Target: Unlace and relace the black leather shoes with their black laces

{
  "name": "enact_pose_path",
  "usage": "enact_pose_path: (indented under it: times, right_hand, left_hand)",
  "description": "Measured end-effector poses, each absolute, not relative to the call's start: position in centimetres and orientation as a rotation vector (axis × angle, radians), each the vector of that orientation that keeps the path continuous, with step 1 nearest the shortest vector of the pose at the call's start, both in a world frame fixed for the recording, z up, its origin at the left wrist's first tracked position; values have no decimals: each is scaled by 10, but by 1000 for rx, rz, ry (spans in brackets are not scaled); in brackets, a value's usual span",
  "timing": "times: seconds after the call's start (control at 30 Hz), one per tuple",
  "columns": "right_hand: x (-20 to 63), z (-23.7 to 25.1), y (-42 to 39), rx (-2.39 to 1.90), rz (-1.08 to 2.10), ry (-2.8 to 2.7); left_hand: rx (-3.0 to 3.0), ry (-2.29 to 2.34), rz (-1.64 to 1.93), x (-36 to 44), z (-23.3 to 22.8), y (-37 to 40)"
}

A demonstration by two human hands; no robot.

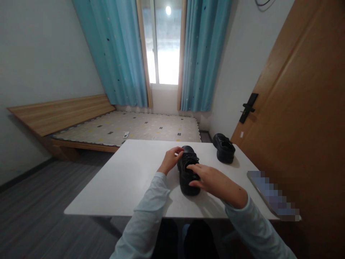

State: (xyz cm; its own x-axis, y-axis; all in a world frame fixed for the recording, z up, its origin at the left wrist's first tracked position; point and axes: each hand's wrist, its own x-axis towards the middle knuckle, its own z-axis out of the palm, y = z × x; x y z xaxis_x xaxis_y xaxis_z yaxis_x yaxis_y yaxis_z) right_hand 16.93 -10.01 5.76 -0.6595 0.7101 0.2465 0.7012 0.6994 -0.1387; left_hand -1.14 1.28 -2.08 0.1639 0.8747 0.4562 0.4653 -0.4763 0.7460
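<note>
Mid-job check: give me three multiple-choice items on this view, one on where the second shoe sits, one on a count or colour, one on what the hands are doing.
1. Where is the second shoe?
A. table's far right
B. on the bed
C. on the floor

2. How many shoes are on the table?
A. one
B. two
C. three

3. What are both hands touching?
A. the door handle
B. the remote
C. the near shoe

Key: 1 A, it stands apart near the far right edge. 2 B, both black. 3 C, left hand at its laces, right hand on its side.
</note>
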Motion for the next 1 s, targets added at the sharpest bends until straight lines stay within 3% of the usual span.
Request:
enact_pose_path:
  times: [0.13,0.4,0.63,1.0]
  right_hand:
    - [177,69,-62,-993,235,-2430]
    - [180,29,-13,-953,236,-2143]
    - [192,8,-4,-878,424,-2119]
    - [180,2,-13,-962,348,-1977]
  left_hand:
    - [2007,1203,1257,-9,-19,11]
    - [1973,1049,1267,-8,-18,8]
    - [1996,1000,1178,-4,-15,4]
    - [2185,912,1000,-6,-10,2]
